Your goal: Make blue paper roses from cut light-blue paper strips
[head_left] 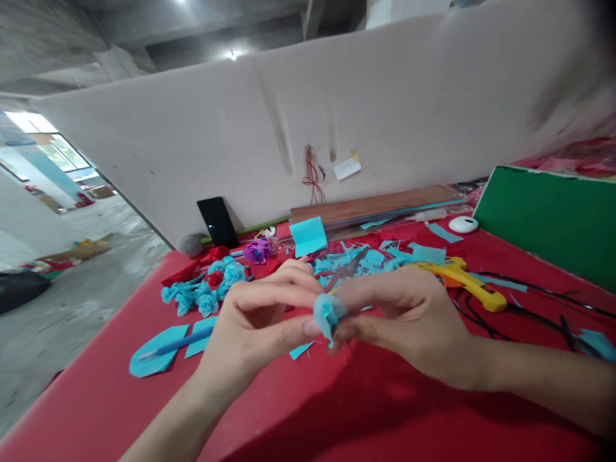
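Between both hands, above the red table (289, 410), is a small blue paper flower (329, 316) with its petals towards me. My left hand (262, 314) pinches its left side between thumb and fingers. On the flower's right side, the thumb and forefinger of my right hand (409, 314) are closed. Just behind the fingers lie scissors (349, 268) with dark blades, on a heap of blue paper scraps (380, 260). Left of my left hand, a blue pen (178, 344) rests across cut blue paper pieces (151, 359).
Finished blue paper flowers (206, 292) and a purple one (258, 251) lie at back left, near a leaning black phone (217, 221). On the right are a yellow glue gun (469, 282), dark cables (539, 292), a white mouse (463, 224) and a green board (553, 218).
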A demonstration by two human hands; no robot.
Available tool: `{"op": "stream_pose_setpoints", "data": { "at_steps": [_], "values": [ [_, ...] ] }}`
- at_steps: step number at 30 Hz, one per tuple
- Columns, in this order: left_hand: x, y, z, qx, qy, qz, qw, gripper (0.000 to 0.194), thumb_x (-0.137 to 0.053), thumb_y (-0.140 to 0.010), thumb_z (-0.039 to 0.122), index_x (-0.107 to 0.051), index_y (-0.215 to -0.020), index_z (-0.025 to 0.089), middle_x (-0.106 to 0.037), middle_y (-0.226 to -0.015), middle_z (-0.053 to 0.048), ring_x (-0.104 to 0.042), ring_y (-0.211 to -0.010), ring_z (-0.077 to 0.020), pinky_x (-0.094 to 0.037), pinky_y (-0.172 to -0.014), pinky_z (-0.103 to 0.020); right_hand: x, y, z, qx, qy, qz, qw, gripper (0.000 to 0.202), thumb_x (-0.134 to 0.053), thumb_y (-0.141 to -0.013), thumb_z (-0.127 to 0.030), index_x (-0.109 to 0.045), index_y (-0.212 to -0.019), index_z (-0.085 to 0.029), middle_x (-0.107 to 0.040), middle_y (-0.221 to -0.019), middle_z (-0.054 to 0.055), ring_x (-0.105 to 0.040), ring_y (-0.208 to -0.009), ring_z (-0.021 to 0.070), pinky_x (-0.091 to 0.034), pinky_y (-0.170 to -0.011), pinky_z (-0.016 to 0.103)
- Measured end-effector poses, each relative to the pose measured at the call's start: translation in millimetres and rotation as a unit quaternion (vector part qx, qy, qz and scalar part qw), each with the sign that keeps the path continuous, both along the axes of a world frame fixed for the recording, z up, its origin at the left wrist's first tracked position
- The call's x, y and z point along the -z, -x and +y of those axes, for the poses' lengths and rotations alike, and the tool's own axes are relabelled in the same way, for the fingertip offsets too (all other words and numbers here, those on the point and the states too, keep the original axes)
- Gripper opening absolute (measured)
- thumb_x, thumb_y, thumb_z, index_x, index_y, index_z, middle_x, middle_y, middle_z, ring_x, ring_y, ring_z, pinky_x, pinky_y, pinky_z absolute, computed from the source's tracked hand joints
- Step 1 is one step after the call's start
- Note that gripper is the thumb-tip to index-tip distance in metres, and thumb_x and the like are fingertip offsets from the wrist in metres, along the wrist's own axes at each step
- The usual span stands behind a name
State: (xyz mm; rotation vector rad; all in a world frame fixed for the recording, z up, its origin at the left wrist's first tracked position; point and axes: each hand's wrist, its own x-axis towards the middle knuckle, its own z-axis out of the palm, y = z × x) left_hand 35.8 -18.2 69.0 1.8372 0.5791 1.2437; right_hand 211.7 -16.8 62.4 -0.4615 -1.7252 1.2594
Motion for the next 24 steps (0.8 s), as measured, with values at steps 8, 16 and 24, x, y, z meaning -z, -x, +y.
{"op": "stream_pose_setpoints", "data": {
  "at_steps": [8,16,24],
  "values": [
    [0.4,4.0,0.9,-0.032,-0.010,0.046,0.998,0.011,-0.066,-0.073,0.022,-0.072,-0.068,0.029,-0.056,-0.066,-0.001,-0.045,-0.066,-0.0131,-0.040,-0.068,-0.031,1.3,2.1,-0.4,-0.024,0.080,0.011,0.996,0.006,-0.064,-0.072,-0.016,-0.069,-0.074,-0.019,-0.065,-0.061,-0.002,-0.061,-0.058,0.0078,-0.052,-0.059,0.018],
    [16.7,-5.0,-0.9,-0.016,0.083,-0.057,0.995,0.014,-0.065,-0.074,0.020,-0.072,-0.066,0.030,-0.053,-0.069,0.001,-0.045,-0.069,-0.0110,-0.044,-0.064,-0.026,0.2,3.5,-2.7,-0.042,0.149,0.037,0.987,0.003,-0.065,-0.072,-0.019,-0.068,-0.071,-0.018,-0.065,-0.061,-0.002,-0.062,-0.055,0.0076,-0.052,-0.057,0.017],
    [23.5,-18.9,-4.5,-0.062,0.161,-0.142,0.975,0.023,-0.069,-0.069,0.033,-0.066,-0.050,0.021,-0.045,-0.066,0.001,-0.045,-0.067,-0.0094,-0.046,-0.065,-0.022,2.1,6.3,1.0,-0.013,0.142,0.032,0.989,0.006,-0.065,-0.071,-0.017,-0.071,-0.071,-0.020,-0.067,-0.062,-0.003,-0.062,-0.056,0.0062,-0.051,-0.054,0.014]
  ]
}}
